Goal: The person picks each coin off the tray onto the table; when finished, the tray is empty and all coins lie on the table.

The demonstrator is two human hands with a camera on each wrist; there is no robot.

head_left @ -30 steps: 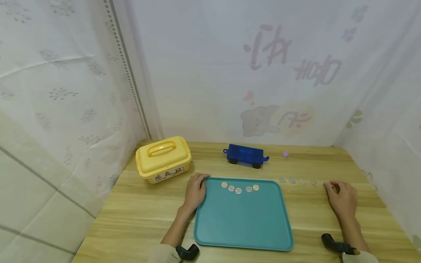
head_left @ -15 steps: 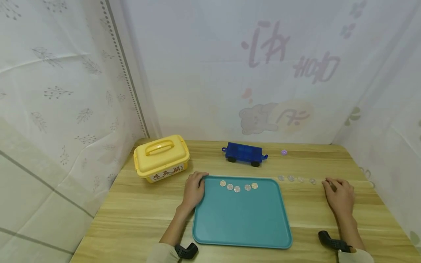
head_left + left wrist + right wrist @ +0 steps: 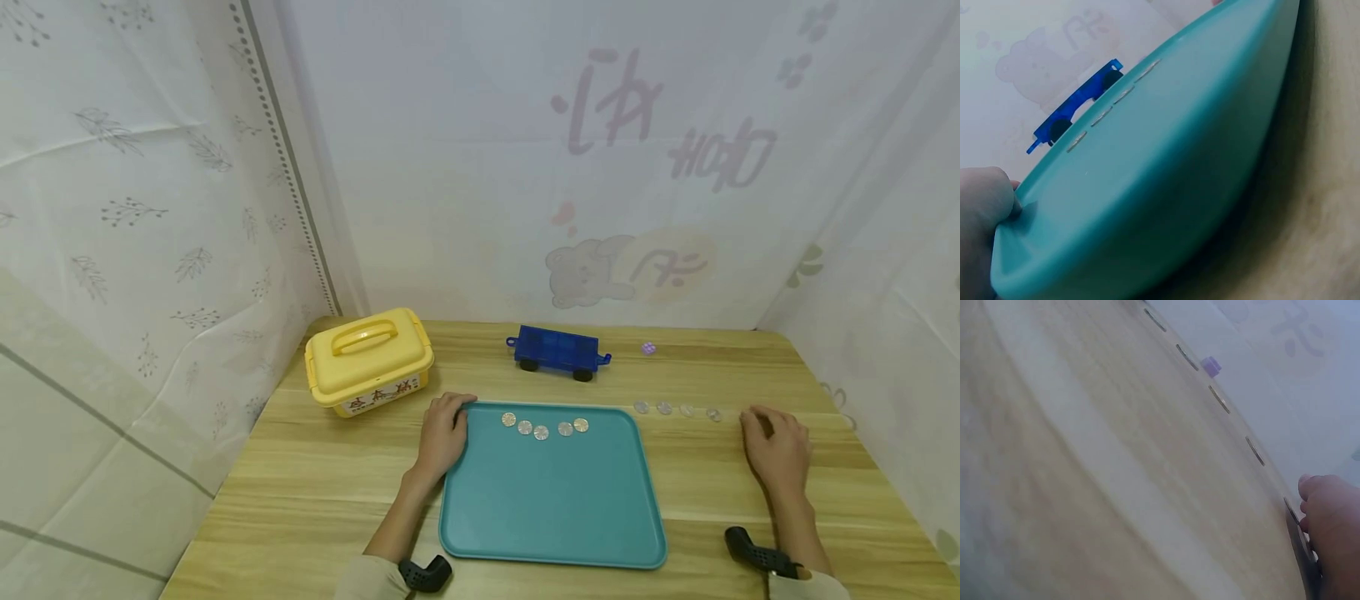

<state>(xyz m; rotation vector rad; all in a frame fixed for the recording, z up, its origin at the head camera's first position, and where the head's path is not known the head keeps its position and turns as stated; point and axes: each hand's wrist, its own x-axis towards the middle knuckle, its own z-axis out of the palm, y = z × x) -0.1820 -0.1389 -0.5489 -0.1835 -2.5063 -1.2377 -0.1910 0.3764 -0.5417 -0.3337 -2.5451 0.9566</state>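
My left hand (image 3: 442,437) grips the back left corner of the teal tray (image 3: 555,508), its thumb over the rim (image 3: 1007,284). On the tray, several thin round coins (image 3: 541,432) lie in a shallow curve near the back edge. At the right, my right hand (image 3: 780,450) is low on the tabletop, fingers curled and fingertips right at a coin (image 3: 1290,509), which the hand hides in the head view. To its left a row of several more coins (image 3: 663,407) lies flat on the wood.
Behind the tray is a blue wheeled toy wagon (image 3: 557,348). A small purple piece (image 3: 648,347) lies to its right. The lidded yellow box (image 3: 369,360) stands at the back left of the wooden table (image 3: 315,500). Patterned white cloth (image 3: 465,167) hangs behind.
The right hand has drawn slightly to the right, and the gap between its thumb and forefinger looks wider. The left hand, tray and coins keep their places; the head view has shifted slightly.
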